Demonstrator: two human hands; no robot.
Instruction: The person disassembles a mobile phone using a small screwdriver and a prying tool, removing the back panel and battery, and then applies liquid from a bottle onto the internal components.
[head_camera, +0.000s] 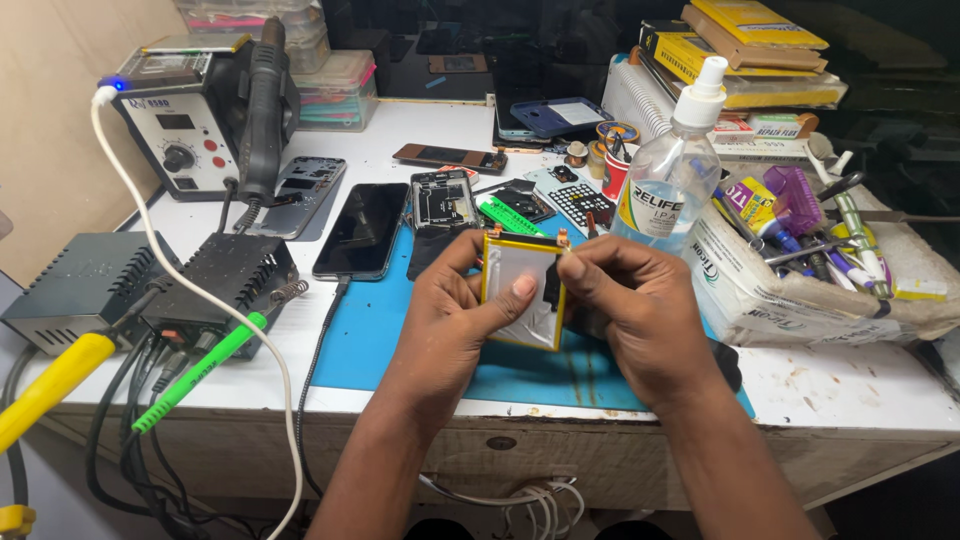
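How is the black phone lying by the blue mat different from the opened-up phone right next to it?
The black phone is whole, showing a dark, glossy, blank screen; the opened phone has its cover off, with its inner parts bared. The black phone has a cable plugged into its near end; no cable shows at the opened phone. The black phone lies mostly on the white table; the opened phone reaches onto the blue mat. Both lie flat, lengthwise, beyond the hands.

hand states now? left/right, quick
Left hand: closed on the phone battery, thumb across its face.
Right hand: pinching the battery's top right edge.
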